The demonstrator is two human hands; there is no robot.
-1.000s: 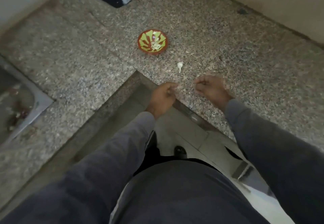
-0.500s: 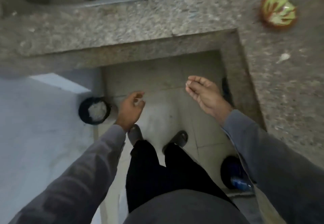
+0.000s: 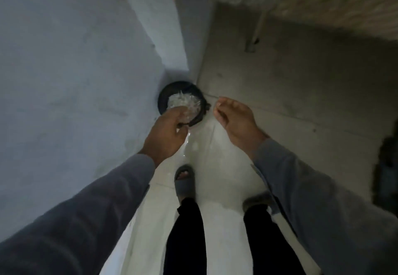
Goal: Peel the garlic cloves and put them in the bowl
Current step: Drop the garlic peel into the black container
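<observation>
Below, a round black bin lined with crinkled, translucent plastic is seen on the pale glossy floor tiles, tucked against a smooth grey-white appliance side. The left hand, in a grey knitted sleeve, is held over the bin's near rim with its fingers curled downward; what they pinch, if anything, cannot be made out. The right hand is held beside it, apart from the bin, fingers straight and relaxed, nothing carried. Two grey rubber slippers and black trouser legs are seen beneath. A speckled granite counter edge is glimpsed at upper right. Neither garlic cloves nor bowl are shown.
</observation>
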